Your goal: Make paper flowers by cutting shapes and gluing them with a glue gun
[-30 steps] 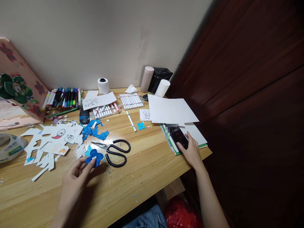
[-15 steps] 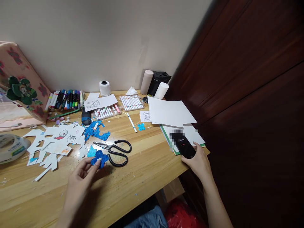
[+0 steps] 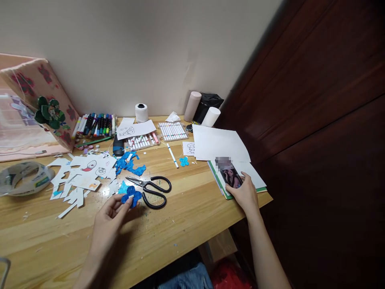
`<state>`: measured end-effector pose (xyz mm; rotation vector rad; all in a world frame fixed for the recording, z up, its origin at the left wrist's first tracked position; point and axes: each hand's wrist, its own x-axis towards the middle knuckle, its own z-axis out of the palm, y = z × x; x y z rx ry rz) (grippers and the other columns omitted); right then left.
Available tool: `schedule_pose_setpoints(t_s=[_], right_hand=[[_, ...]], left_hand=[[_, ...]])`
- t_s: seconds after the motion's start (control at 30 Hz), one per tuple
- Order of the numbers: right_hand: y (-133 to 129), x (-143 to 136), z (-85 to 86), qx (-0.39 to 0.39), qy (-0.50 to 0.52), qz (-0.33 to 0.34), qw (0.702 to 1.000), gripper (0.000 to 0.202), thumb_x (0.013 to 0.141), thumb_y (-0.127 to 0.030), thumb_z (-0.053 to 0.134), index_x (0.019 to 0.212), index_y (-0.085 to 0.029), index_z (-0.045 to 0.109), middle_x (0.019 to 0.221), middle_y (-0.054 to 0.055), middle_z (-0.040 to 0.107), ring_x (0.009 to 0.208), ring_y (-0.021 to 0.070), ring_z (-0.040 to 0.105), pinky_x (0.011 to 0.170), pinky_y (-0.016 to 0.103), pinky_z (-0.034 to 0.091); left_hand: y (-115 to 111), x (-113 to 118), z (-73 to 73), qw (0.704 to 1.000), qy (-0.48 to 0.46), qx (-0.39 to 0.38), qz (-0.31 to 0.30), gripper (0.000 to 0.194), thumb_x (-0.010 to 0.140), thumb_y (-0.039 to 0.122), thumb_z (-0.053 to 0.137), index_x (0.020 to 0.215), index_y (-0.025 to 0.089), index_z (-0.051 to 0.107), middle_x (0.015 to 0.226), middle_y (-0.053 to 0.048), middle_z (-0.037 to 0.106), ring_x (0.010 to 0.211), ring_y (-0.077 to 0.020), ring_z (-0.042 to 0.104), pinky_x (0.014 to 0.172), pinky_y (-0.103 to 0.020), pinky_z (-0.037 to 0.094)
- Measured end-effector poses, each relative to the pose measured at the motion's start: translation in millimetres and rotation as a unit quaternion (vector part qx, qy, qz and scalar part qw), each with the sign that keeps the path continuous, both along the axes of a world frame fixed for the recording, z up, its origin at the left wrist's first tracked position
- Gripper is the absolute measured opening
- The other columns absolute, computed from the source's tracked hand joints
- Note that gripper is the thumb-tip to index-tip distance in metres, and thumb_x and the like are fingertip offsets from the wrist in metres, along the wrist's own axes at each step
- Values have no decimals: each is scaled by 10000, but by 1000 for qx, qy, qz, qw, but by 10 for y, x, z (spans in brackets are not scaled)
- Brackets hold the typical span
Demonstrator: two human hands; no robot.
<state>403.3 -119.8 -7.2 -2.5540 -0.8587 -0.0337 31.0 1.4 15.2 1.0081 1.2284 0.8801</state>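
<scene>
Between the thumb and fingers of my left hand (image 3: 112, 214) is a dark blue paper flower (image 3: 137, 195) with a small white strip at its centre. Black-handled scissors (image 3: 141, 183) lie beside it, blades pointing left. A light blue paper piece (image 3: 122, 187) is just behind the flower. At the right, my right hand (image 3: 247, 195) grips a phone (image 3: 232, 177) by its near end, over the papers and a green-edged stack (image 3: 227, 195). The screen is lit with a picture; its far end is blurred out. Another light blue flower (image 3: 184, 161) lies farther back.
White paper scraps (image 3: 80, 176) and blue offcuts (image 3: 132, 166) spread at the left, near a tape roll (image 3: 42, 176). Marker sets (image 3: 173, 131), a thread spool (image 3: 141, 114), a pen (image 3: 172, 155) and white sheets (image 3: 221, 142) sit toward the wall. A dark wooden panel (image 3: 315, 160) bounds the right.
The phone's screen has gone from mostly dark to showing a picture. The camera view has turned slightly left, so the desk things appear farther right. Both hands keep their hold.
</scene>
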Motion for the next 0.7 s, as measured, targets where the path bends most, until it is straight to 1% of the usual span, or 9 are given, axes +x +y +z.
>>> schedule_pose_setpoints(t_s=[0.1, 0.17, 0.27, 0.33, 0.4, 0.47, 0.57, 0.63, 0.7], right_hand=[[-85, 63, -51, 16, 7, 36, 999, 851, 628, -465, 657, 1325, -79, 359, 1203, 207, 543, 1088, 343, 514, 911, 445, 405], [-186, 92, -80, 59, -19, 74, 995, 738, 702, -479, 612, 1309, -111, 410, 1243, 194, 515, 1135, 329, 481, 937, 456, 387], [-357, 121, -113, 138, -109, 139, 975, 366, 862, -402, 451, 1119, -196, 610, 1261, 126, 508, 1166, 283, 449, 982, 459, 346], [-428, 153, -132, 158, -150, 173, 961, 341, 910, -336, 366, 956, -229, 687, 1222, 89, 541, 1142, 270, 455, 977, 471, 346], [-429, 205, -147, 147, -161, 205, 954, 378, 920, -321, 339, 900, -236, 707, 1204, 81, 554, 1137, 276, 445, 971, 488, 351], [-364, 269, -151, 112, -153, 235, 953, 391, 922, -349, 330, 959, -238, 703, 1240, 87, 527, 1177, 290, 400, 988, 512, 329], [-228, 338, -141, 66, -130, 261, 954, 431, 927, -411, 294, 1147, -247, 626, 1319, 95, 457, 1234, 300, 324, 1004, 535, 300], [-177, 341, -137, 75, -124, 261, 954, 471, 930, -442, 259, 1233, -244, 561, 1347, 95, 430, 1244, 294, 308, 1009, 536, 292], [-180, 308, -147, 116, -134, 244, 953, 495, 938, -438, 220, 1229, -231, 562, 1328, 94, 453, 1232, 285, 328, 1016, 534, 283]], left_hand=[[0, -3, 6, 1000, 16, 1, -7, 396, 611, 446, 742, 859, 180, 582, 791, -21, 668, 733, -157, 652, 725, -214, 524], [1, -5, 7, 1000, 20, 0, -12, 403, 614, 451, 738, 873, 184, 580, 800, -18, 670, 747, -157, 653, 722, -208, 523], [3, -9, 0, 1000, 25, 4, -12, 395, 620, 450, 734, 873, 188, 583, 799, -8, 661, 734, -148, 649, 716, -205, 524], [3, -9, -8, 1000, 28, 8, -10, 386, 623, 446, 732, 867, 187, 584, 791, -4, 656, 720, -144, 647, 720, -210, 524], [2, -7, -13, 1000, 26, 11, -12, 385, 626, 444, 730, 872, 186, 585, 794, -7, 658, 726, -150, 652, 728, -216, 524], [0, -4, -15, 1000, 25, 12, -12, 393, 625, 443, 731, 882, 186, 584, 801, -12, 663, 740, -159, 658, 732, -220, 523], [-3, -2, -11, 1000, 22, 6, -9, 395, 619, 444, 735, 876, 184, 586, 803, -17, 667, 743, -169, 664, 722, -226, 528], [-4, -3, -9, 1000, 16, 4, -10, 391, 619, 444, 735, 872, 185, 589, 798, -15, 667, 727, -168, 664, 712, -228, 532], [-3, -6, -9, 1000, 13, 4, -12, 387, 618, 441, 737, 870, 187, 591, 785, -11, 668, 711, -163, 664, 704, -222, 533]])
